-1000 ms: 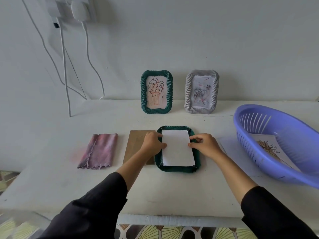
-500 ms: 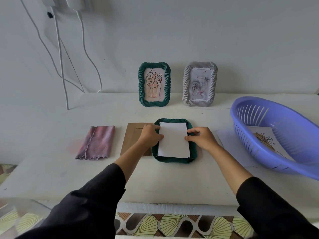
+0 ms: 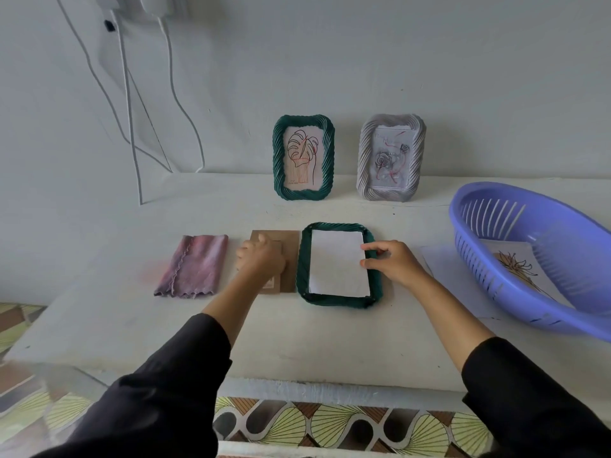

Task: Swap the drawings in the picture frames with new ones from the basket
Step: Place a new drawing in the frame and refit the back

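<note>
A green frame [image 3: 304, 259] lies face down in the middle of the table with a white sheet [image 3: 337, 262] resting in its back. My right hand [image 3: 393, 262] touches the sheet's right edge with its fingertips. To the frame's left lies a brown backing board [image 3: 287, 242], and my left hand [image 3: 261, 259] rests on it, fingers curled at its edge. Two frames stand against the wall: a green one [image 3: 303, 157] with a leaf drawing and a grey one [image 3: 390, 157] with a rose drawing. A purple basket [image 3: 489, 259] at the right holds a plant drawing [image 3: 515, 266].
A folded pink cloth [image 3: 193, 265] lies left of the board. A loose white sheet [image 3: 443, 269] lies between the flat frame and the basket. White cables [image 3: 132, 127] hang down the wall at the left. The table's front edge is near my sleeves.
My left hand has left the sheet's left edge and moved left onto the brown backing board. My right hand stays at the sheet's right edge.
</note>
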### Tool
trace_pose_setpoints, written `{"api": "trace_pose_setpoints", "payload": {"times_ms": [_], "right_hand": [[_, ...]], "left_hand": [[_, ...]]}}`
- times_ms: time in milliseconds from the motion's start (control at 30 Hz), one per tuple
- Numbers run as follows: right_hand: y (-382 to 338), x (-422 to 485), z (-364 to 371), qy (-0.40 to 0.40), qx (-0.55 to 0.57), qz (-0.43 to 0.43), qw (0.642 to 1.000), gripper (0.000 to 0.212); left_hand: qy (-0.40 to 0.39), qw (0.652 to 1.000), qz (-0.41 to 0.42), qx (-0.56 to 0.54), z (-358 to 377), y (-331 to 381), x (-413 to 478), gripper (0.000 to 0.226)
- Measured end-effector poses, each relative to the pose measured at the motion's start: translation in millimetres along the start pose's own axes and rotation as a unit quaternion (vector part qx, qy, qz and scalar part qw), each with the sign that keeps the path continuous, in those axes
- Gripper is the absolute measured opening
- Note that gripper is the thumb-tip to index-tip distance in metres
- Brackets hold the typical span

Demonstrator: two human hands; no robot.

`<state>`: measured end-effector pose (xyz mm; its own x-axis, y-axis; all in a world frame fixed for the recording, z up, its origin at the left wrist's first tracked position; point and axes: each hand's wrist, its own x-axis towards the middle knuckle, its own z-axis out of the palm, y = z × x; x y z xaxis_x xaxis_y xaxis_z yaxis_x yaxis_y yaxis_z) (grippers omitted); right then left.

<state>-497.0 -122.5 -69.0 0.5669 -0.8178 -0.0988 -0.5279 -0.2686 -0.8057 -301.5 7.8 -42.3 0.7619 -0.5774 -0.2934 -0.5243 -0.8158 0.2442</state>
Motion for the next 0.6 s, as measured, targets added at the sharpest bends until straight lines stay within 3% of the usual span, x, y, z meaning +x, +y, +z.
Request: {"api": "trace_pose_setpoints", "payload": {"times_ms": [267,367,433,500,600], "right_hand": [[-0.9,-0.8,-0.5,-0.005,0.023,0.004,1.000,0.034],[-1.9,-2.0,-0.9,-0.009,0.037,0.002,0.999,0.033],[-2.6,-3.2,-1.1,-0.010,0.042,0.003,0.999,0.032],[-2.9,-3.7,-1.5,-0.012,0.049,0.005,0.999,0.031],[-6.5,-5.5,-4.3,-0.014,0.059,0.006,0.998,0.031]], "left_hand": [[-0.015,0.991,-0.045,-0.124,-15.7,-8.0,3.4,0.098],[-0.017,0.992,-0.032,-0.120,-17.9,-18.7,11.8,0.102],[-0.021,0.987,0.009,-0.159,-22.3,-24.7,16.5,0.092],[-0.026,0.955,0.014,-0.294,-31.1,-29.4,15.8,0.071],[0.048,0.913,0.034,-0.404,-47.5,-36.3,18.6,0.063]]}}
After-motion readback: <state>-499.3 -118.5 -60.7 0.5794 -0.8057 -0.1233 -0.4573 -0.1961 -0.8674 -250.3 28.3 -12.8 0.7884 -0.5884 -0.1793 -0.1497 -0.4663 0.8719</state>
